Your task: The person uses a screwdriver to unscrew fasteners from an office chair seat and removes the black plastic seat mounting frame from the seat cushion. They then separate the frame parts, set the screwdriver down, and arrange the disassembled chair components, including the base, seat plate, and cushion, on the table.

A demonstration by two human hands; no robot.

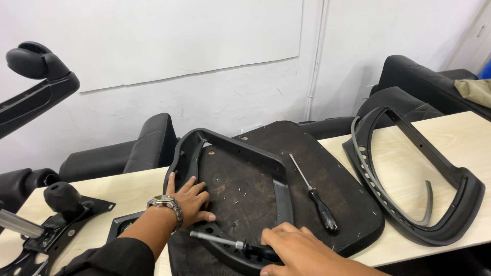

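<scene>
A pale wooden table (pixel 450 138) runs across the frame against a scuffed white wall, with black chair cushions crowded behind it. At centre lies an upturned black seat pan (pixel 337 194), underside up, and on it a black plastic frame (pixel 240 153).

The left hand (pixel 192 199), a watch on its wrist, is spread flat on the frame's left rail at centre-left, fingers apart, gripping nothing. The right hand (pixel 302 250), at the bottom centre, is closed around the dark handle of a driver tool (pixel 225 240) whose metal shank points left along the frame's lower rail. The tip's seating in any fastener cannot be told from this view.

Risks, as judged:
- The shank runs toward the left hand, which sits near it. A slip off a screw head could send the tip into those fingers.
- The seat pan overhangs the table's near edge at lower centre. Downward pressure could tip or shift it.
- A second screwdriver (pixel 314 197) lies loose on the seat pan right of centre. Any jolt could roll it off.
- A curved black back frame (pixel 460 204) rests at the right, close to the table edge.
</scene>
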